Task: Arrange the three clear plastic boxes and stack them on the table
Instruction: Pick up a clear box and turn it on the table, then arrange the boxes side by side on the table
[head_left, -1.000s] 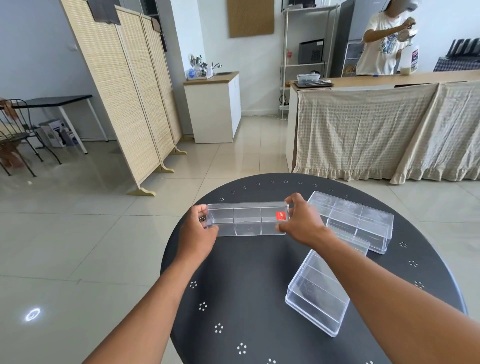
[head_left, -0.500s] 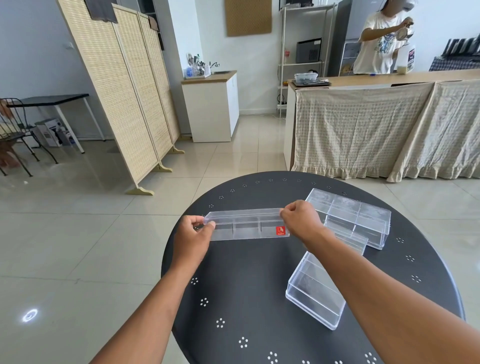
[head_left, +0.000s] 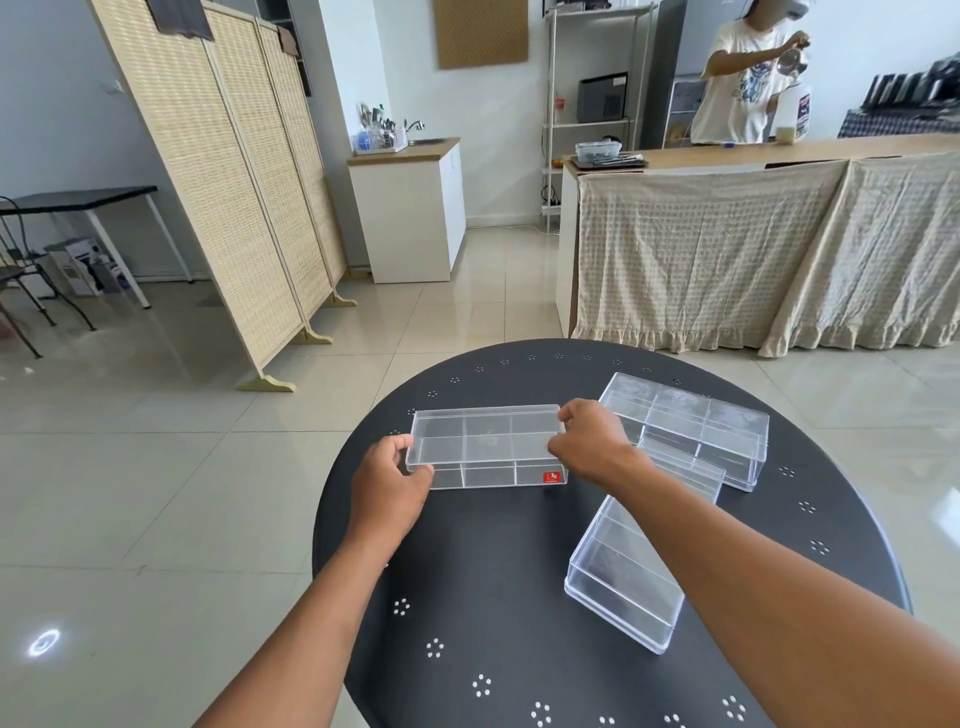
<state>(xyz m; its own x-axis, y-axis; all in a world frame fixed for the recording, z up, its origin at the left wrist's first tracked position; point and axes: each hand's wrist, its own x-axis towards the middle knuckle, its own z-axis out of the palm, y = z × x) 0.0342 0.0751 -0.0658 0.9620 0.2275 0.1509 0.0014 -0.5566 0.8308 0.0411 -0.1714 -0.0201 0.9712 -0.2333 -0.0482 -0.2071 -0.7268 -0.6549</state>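
Home kitchen: sink counter (head_left: 410, 156), dish rack (head_left: 376, 136).

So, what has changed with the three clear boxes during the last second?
The box with the red sticker, held at its ends by the left hand and the right hand, was tipped from facing the camera to lying flat, and came down onto the table. Both hands kept their hold. The far box and the near box at the right stayed where they were.

table (head_left: 519, 571): black, white dot clusters | box (head_left: 485, 441): clear (red label (head_left: 552, 477)) | counter cloth (head_left: 727, 249): beige check
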